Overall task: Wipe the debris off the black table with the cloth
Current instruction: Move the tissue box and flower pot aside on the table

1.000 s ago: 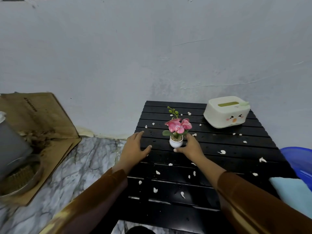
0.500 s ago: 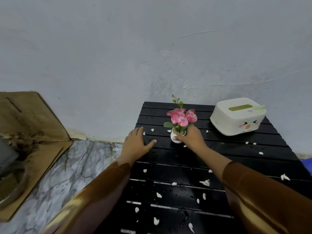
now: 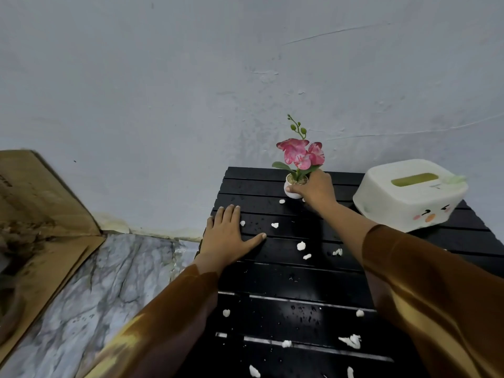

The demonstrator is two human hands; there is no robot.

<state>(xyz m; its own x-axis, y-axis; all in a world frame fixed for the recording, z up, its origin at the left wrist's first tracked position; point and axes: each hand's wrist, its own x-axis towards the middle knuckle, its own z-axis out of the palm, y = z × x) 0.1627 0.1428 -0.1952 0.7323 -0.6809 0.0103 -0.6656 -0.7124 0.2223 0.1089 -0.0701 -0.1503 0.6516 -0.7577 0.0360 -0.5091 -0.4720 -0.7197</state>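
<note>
The black slatted table [image 3: 294, 279] stands against the wall, wet with droplets and strewn with several white crumbs of debris [image 3: 301, 245]. My right hand [image 3: 316, 190] grips a small white pot holding a pink artificial flower [image 3: 295, 184] near the table's back edge. My left hand [image 3: 228, 236] lies flat, fingers spread, on the table's left edge. No cloth is in view.
A white tissue box [image 3: 409, 196] with a printed face sits at the table's back right. Brown cardboard [image 3: 43, 203] leans at the left over a marble-patterned floor [image 3: 103, 290]. The grey wall [image 3: 218, 77] rises right behind the table.
My right hand has carried the flower pot from the table's middle toward the back edge. My left hand has stayed flat on the left edge. The view has shifted, hiding the blue cloth and basin.
</note>
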